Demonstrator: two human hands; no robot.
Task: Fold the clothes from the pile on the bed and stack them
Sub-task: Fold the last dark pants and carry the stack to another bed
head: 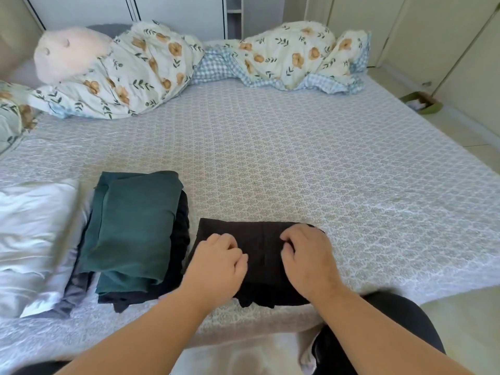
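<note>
At the lower left of the frame, a stack of folded clothes [130, 234] topped in dark green lies on the bed [297, 163]. Just right of it, low centre, the black garment [259, 255] lies folded, long axis running bottom to top. The left hand [216, 263] and right hand [308, 255], fingers curled, pinch its cloth, hands apart.

White bedding [32, 228] cut off leftwards

Black garment [259, 255] on a pale blue-grey bedsheet [297, 163] with small repeating floral print. Dark green folded cloth [132, 228] topping a stack. White shiny fabric [29, 226]. Cream quilt [140, 69] with orange flowers, blue-checked underside. Pink plush toy [67, 52].
</note>
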